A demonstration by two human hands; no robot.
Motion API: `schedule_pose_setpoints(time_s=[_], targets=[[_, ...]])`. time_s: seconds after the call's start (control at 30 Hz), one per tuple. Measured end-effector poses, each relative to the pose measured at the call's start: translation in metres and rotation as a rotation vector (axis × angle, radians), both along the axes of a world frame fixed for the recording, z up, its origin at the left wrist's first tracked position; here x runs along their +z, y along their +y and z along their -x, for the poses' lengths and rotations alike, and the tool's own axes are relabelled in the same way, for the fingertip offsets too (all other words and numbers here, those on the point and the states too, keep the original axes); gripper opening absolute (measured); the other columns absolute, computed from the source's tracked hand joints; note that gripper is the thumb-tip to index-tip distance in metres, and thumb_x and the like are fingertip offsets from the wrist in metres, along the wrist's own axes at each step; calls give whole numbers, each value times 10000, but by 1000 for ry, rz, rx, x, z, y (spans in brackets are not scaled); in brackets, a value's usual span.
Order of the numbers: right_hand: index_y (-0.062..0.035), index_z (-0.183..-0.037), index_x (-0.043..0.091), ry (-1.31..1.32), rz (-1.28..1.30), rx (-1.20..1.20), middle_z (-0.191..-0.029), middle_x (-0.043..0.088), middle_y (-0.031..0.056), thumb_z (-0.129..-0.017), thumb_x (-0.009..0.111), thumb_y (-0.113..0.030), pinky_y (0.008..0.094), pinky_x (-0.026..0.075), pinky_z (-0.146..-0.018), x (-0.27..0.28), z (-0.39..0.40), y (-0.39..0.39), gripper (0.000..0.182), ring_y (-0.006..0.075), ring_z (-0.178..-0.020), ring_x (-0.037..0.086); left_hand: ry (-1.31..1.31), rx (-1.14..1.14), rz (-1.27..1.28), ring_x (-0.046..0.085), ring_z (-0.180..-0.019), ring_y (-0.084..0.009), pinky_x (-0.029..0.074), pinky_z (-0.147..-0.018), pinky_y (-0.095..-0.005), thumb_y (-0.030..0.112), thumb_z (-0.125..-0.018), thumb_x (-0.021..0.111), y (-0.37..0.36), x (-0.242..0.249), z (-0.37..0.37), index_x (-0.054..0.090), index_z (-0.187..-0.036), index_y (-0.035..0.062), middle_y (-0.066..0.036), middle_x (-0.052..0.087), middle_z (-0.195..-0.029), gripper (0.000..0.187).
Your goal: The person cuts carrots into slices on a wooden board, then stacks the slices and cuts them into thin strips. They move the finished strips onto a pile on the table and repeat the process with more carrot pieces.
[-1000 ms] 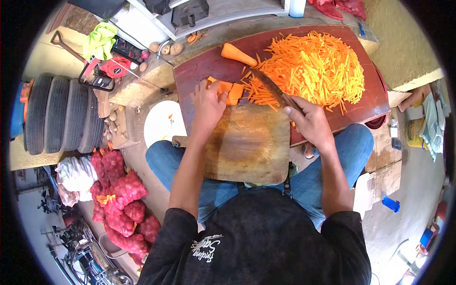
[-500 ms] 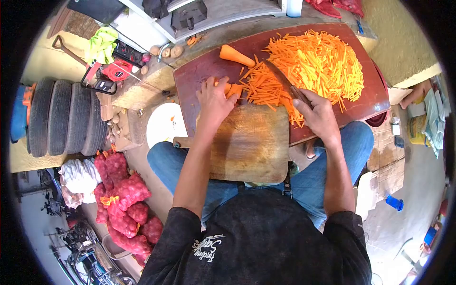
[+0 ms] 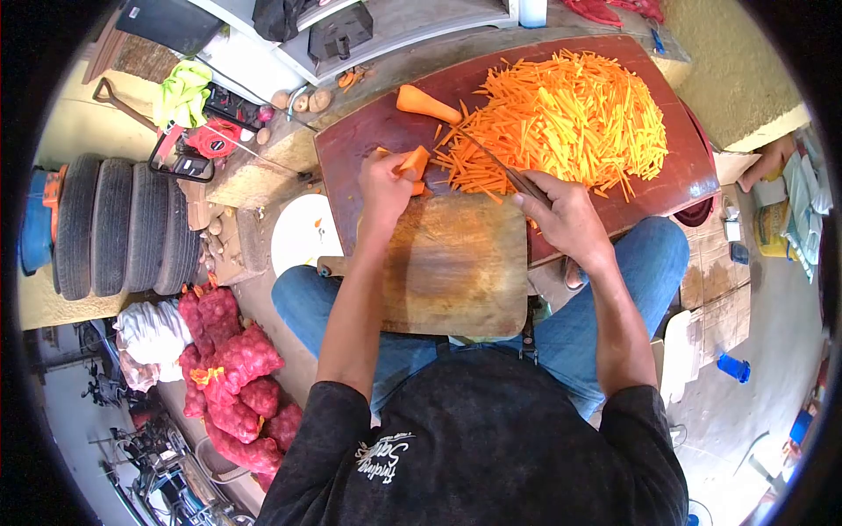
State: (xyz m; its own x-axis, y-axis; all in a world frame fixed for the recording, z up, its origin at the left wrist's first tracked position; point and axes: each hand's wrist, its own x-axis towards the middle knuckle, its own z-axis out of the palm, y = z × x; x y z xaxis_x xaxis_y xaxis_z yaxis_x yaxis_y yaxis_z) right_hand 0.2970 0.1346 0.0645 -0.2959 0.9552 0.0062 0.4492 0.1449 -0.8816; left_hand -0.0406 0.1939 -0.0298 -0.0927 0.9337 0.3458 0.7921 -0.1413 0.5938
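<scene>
My left hand (image 3: 386,191) is closed on a cut carrot piece (image 3: 415,162) above the left part of the dark red table (image 3: 346,145). Other orange pieces lie just beneath it. In my right hand (image 3: 566,215) is a knife (image 3: 500,164), its blade pointing up and left over the edge of a large heap of carrot strips (image 3: 570,118). A whole peeled carrot (image 3: 427,103) rests behind, left of the heap. The worn wooden cutting board (image 3: 460,263) lies across my lap, its surface bare, its handle toward the left.
A white round container (image 3: 305,235) stands left of the table. Red net sacks (image 3: 241,368) lie on the floor at left, below stacked tires (image 3: 110,226). Several potatoes (image 3: 311,101) sit on the ledge behind. A blue object (image 3: 733,368) is on the floor at right.
My left hand has closed around a carrot piece and lifted it from the table. The knife has shifted slightly left, and strips near the board have been pushed back toward the heap.
</scene>
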Motion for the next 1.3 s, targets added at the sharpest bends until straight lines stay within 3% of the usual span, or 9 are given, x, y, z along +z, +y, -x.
schedule_pose_setpoints(time_s=[0.1,0.2,0.3,0.4,0.57,0.67,0.97,1.13,1.3], targets=[[49,-1368,731,-2,6,4,-865,726,152,-1067,788,-193,373,581,-779,-3,1,-1,390,145,-809,647,152,39,-129,731,-964,-394,586,-850,-481,30,-850,908,-16,18,-3,808,-1067,-55,-195,762,-1067,254],[45,-1380,727,-17,-38,20,-839,706,133,-1072,785,-198,371,575,-750,-10,4,-1,397,146,-780,643,28,-50,-40,712,-933,-375,560,-831,-481,49,-864,891,-52,39,-8,794,-1017,-30,-159,741,-1014,198],[40,-1404,721,-26,1,61,-815,691,88,-1080,776,-199,360,567,-706,-7,10,-5,406,137,-744,636,354,-155,-192,661,-863,-361,476,-817,-491,84,-877,823,-101,42,-20,741,-924,43,-123,673,-924,103],[33,-1417,722,23,38,113,-795,676,35,-1090,760,-192,337,544,-645,-9,17,-15,399,111,-696,619,448,-224,-142,647,-856,-345,469,-811,-492,108,-888,819,-148,47,-33,713,-916,48,-117,647,-923,125],[22,-1384,742,69,164,160,-741,593,-28,-1108,718,-153,279,453,-545,2,27,-53,328,52,-598,539,172,-239,-6,655,-922,-341,468,-838,-483,142,-849,866,-194,48,-41,736,-1119,43,-116,642,-950,316],[51,-1348,719,13,283,65,-903,724,201,-1077,748,-166,377,573,-820,19,28,-87,349,146,-855,634,124,-247,68,649,-1007,-345,466,-876,-492,149,-825,892,-204,50,-41,714,-1277,69,-121,643,-1031,492],[58,-1353,672,31,247,16,-928,702,221,-1081,702,-99,393,574,-854,15,27,-143,316,259,-874,694,23,-289,92,629,-1028,-381,468,-896,-507,109,-842,874,-197,34,-40,710,-1233,55,-143,622,-1074,427],[72,-1397,678,11,267,137,-991,735,239,-1084,713,-123,384,582,-905,13,51,-111,371,197,-941,699,-51,-297,56,632,-959,-416,509,-847,-523,86,-828,897,-206,35,-51,740,-1191,43,-172,607,-998,399],[58,-1434,684,118,308,164,-1019,767,225,-1094,724,-157,370,584,-902,-8,59,-90,404,148,-960,685,-56,-220,64,640,-1053,-412,521,-899,-495,80,-828,903,-199,30,-24,737,-1289,50,-177,622,-1107,490]])
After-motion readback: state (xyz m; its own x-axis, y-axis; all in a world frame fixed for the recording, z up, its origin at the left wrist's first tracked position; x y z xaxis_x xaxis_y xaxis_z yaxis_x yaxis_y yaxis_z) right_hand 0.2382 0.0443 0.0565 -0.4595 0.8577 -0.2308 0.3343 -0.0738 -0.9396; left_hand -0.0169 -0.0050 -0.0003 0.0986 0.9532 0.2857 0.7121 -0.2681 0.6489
